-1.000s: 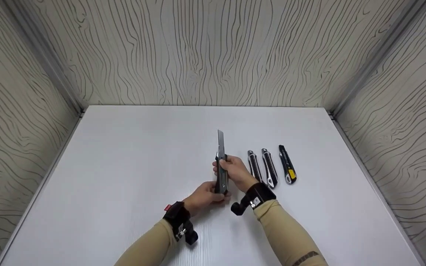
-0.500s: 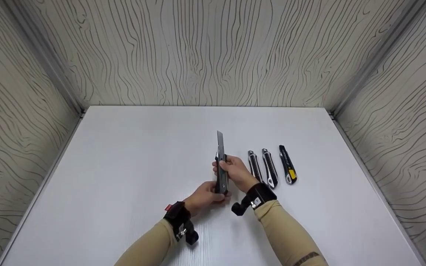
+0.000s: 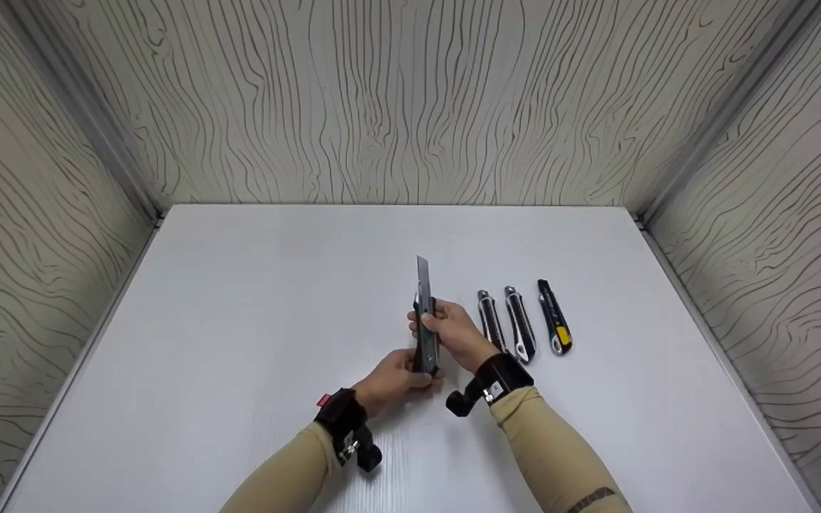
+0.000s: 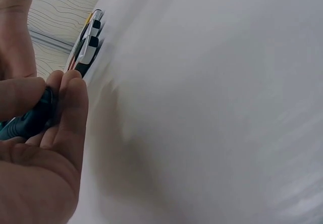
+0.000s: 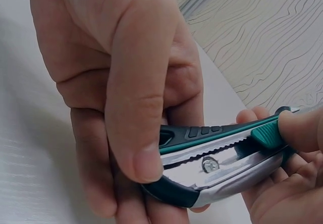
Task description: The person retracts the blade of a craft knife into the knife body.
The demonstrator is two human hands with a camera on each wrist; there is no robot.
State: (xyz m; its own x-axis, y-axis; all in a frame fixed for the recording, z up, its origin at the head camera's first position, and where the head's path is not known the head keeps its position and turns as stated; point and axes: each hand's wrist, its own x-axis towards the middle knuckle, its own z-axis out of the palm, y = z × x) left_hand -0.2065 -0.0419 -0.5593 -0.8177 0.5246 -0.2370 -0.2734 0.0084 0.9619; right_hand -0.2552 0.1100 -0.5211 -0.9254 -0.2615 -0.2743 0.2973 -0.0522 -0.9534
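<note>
Both hands hold a utility knife (image 3: 427, 349) with a dark green and silver body, its long blade (image 3: 422, 274) out and pointing away from the person. The left hand (image 3: 394, 380) pinches the butt end between thumb and fingers. Further forward, the right hand (image 3: 451, 325) grips the body, fingers underneath. In the right wrist view its thumb touches the green slider (image 5: 267, 134), and a screw shows in the body's slot. The left wrist view shows only the dark green butt end (image 4: 33, 118) between the left fingers.
Right of the hands, three more utility knives lie on the white table (image 3: 239, 299): two black and silver ones, a nearer knife (image 3: 491, 320) and a middle knife (image 3: 519, 324), plus a black knife (image 3: 554, 317) with a yellow part. Wood-patterned walls (image 3: 396, 100) enclose the back and sides.
The blade tip has drawn slightly toward the person and a little left. The right thumb has shifted slightly the same way; the left hand stays nearly still.
</note>
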